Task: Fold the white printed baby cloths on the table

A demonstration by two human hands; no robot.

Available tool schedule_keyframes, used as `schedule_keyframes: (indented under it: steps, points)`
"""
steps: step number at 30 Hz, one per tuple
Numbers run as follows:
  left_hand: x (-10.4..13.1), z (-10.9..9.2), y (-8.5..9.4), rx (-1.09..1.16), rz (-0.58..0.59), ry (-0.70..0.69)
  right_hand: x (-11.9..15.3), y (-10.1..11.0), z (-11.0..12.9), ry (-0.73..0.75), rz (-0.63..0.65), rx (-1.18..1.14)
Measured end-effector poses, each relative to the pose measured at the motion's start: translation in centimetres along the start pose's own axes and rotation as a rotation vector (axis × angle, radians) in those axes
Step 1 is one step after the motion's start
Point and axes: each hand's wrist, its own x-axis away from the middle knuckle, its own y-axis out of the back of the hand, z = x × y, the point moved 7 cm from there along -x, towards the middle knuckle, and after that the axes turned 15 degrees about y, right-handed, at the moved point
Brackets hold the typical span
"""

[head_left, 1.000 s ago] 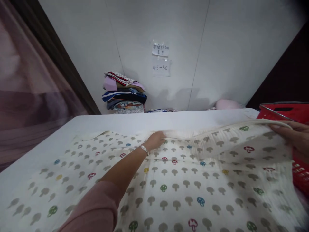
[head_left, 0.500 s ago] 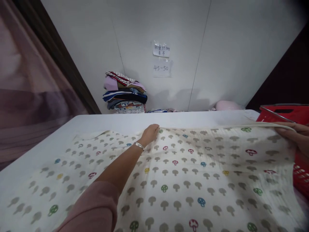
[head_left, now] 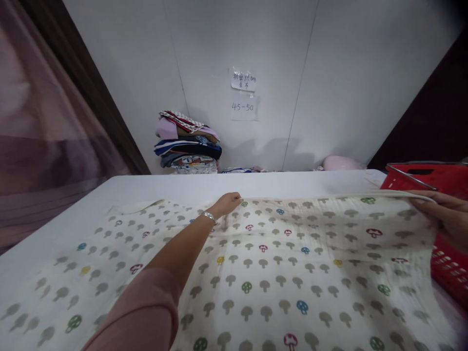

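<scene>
Indoors | white table (head_left: 256,184) before grey wall (head_left: 204,44) | left fingers (head_left: 233,198), right fingers (head_left: 433,206) clamped on mushroom-print cloth (head_left: 273,297)

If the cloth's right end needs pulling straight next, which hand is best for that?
Probably the right hand: it holds the cloth by the edge at that end. The left hand grips nearer the middle, so it would likely have to let go and reach across.
</scene>
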Motion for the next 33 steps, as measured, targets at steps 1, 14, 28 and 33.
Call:
schedule_keyframes:
  steps: [1,14,28,33]
  points:
    - [0.4,0.1,0.5,0.03,-0.003,-0.004,0.2,-0.3,0.2,-0.052,0.0,-0.086]
    - [9.5,0.4,5.9,0.042,0.001,0.057,2.8,-1.0,3.0,-0.104,0.206,-0.359]
    - [10.3,-2.0,10.6,-0.006,-0.202,0.056,-1.3,-1.4,4.2,-0.017,0.276,-0.309]
    - [8.9,-2.0,9.6,-0.006,-0.154,0.1,-1.9,-2.2,4.0,-0.052,0.365,-0.291]
